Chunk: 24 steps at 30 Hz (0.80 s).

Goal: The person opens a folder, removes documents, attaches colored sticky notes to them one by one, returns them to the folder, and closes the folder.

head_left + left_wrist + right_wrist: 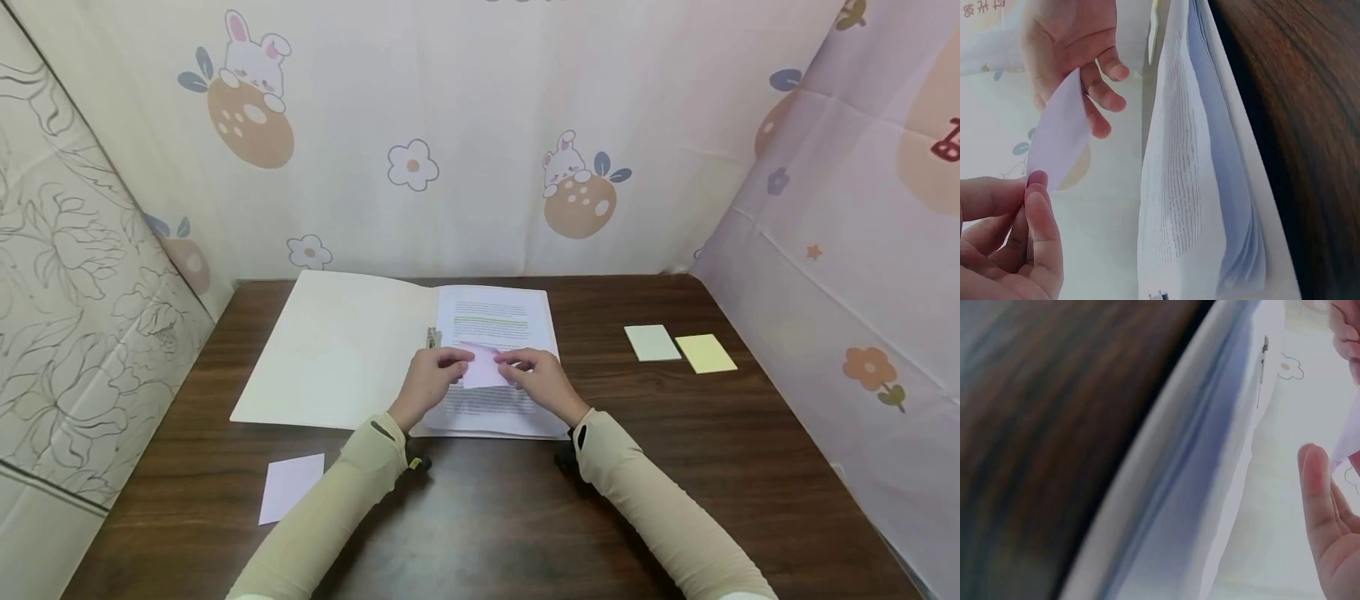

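A lilac sticky note (482,367) is held up over the printed page (491,408) of an open folder. My left hand (429,385) pinches its left edge between thumb and fingers, as the left wrist view also shows. At the opposite edge, my right hand (551,386) holds the note with thumb and index finger, its other fingers loosely bent. In the right wrist view only a corner of the note (1349,434) shows beside the thumb. Yellow-green highlighting crosses the upper part of the page.
The folder's white cover (330,350) lies opened to the left, with a metal clip (432,337) near the spine. Another lilac square (291,487) lies front left, partly behind the left sleeve. Pale green (652,342) and yellow sticky notes (706,353) lie at the right. Patterned curtains surround the table.
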Motion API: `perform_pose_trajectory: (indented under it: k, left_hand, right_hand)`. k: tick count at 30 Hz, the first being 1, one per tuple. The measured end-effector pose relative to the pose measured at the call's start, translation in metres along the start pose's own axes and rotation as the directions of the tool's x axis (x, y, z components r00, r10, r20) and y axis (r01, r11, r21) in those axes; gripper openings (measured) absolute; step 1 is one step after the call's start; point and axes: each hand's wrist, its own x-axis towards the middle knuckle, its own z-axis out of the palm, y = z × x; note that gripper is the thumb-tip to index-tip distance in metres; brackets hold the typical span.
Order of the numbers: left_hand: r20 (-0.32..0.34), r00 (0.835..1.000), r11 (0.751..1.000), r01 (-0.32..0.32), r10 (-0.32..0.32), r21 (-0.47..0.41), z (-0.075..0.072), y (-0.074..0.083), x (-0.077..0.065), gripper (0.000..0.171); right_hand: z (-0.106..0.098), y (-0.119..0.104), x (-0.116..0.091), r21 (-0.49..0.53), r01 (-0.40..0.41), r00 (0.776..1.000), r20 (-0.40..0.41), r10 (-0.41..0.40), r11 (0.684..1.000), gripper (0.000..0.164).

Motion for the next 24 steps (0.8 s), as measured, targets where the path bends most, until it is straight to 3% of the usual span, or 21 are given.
perform_pose_trajectory:
  k: [5, 12, 18, 24]
  left_hand:
    - [0.013, 1.000, 0.998, -0.019, 0.018, 0.067, -0.006, 0.002, 0.008, 0.019]
    - [0.058, 0.997, 0.982, -0.059, 0.049, 0.182, -0.013, 0.003, 0.025, 0.021]
    - [0.041, 0.999, 0.970, -0.044, 0.035, 0.238, -0.014, -0.003, 0.041, 0.021]
    - [0.005, 1.000, 0.914, -0.030, 0.031, 0.403, -0.007, -0.007, 0.059, 0.026]
  right_hand:
    - [-0.007, -0.002, 0.009, 0.100, -0.084, 0.995, 0.063, 0.078, 0.991, 0.026]
    - [-0.011, -0.007, 0.021, 0.038, -0.132, 0.989, 0.077, 0.129, 0.991, 0.026]
    - [-0.006, -0.007, 0.036, -0.031, -0.151, 0.986, 0.066, 0.153, 0.988, 0.023]
    - [-0.007, -0.006, 0.053, -0.096, -0.169, 0.978, 0.103, 0.179, 0.981, 0.022]
